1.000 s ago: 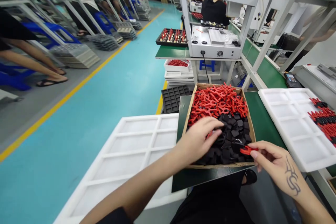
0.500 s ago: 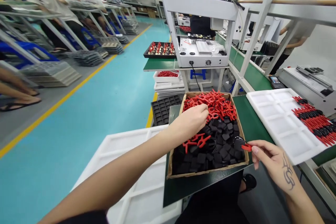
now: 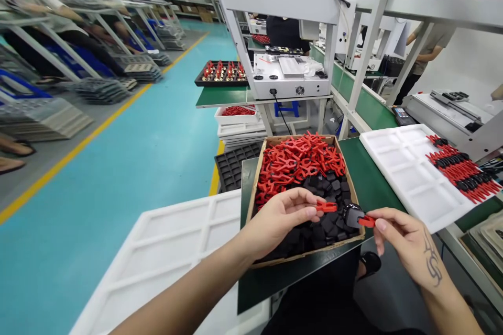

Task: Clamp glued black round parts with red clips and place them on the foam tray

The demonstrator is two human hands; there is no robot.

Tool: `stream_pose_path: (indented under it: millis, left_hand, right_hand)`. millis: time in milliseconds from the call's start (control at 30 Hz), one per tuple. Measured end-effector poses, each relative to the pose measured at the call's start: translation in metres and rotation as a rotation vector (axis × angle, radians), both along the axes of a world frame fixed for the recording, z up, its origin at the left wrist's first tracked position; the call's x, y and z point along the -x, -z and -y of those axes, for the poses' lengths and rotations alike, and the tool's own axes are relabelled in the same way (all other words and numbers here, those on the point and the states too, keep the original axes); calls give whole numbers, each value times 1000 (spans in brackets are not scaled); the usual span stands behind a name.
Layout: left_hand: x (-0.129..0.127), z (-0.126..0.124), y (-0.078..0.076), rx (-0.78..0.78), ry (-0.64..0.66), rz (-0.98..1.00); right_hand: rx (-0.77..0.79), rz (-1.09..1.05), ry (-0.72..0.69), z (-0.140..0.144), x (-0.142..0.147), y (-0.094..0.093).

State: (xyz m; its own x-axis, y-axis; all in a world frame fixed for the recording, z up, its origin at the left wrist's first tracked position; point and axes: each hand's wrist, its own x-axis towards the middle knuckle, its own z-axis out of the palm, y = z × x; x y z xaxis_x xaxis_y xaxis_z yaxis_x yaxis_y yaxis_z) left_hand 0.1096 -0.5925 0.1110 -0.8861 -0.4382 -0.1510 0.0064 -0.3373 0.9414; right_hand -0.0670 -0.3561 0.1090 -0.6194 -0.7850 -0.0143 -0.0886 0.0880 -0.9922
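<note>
My left hand (image 3: 288, 214) pinches a red plastic clip (image 3: 327, 207) over the cardboard box (image 3: 257, 167). Close by on the right, my right hand (image 3: 401, 235) is closed on another red clip (image 3: 367, 221), which is attached to a black piece (image 3: 352, 215) with a rounded, shiny edge. The two held clips are apart, their tips facing each other. Below them, the box holds a heap of red clips (image 3: 298, 154) at the back and many small black square pieces (image 3: 326, 183) at the front. My left hand and forearm hide part of the box's contents.
A white tray (image 3: 387, 159) on the right carries rows of red clips with black pieces (image 3: 459, 170). Another white tray (image 3: 157, 251) lies at the left. A white machine (image 3: 291, 76) stands ahead beside a black tray (image 3: 222, 82). Other people sit and stand farther off.
My left hand has come from the red heap toward my right hand, now with a red clip in its fingers. My right hand stays nearly in place; the camera view has shifted slightly.
</note>
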Motion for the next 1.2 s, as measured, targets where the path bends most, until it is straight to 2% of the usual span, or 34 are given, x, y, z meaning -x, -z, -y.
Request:
stream_pose_path:
  millis: [267, 567, 1200]
  left_hand:
    - [6, -4, 6, -54, 65, 42]
    - [5, -5, 11, 19, 129, 60]
    - [8, -7, 6, 24, 155, 79]
  right_hand:
    - [-16, -33, 7, -1, 0, 0]
    - [-91, -55, -12, 0, -2, 2]
    - [-124, -81, -12, -3, -1, 4]
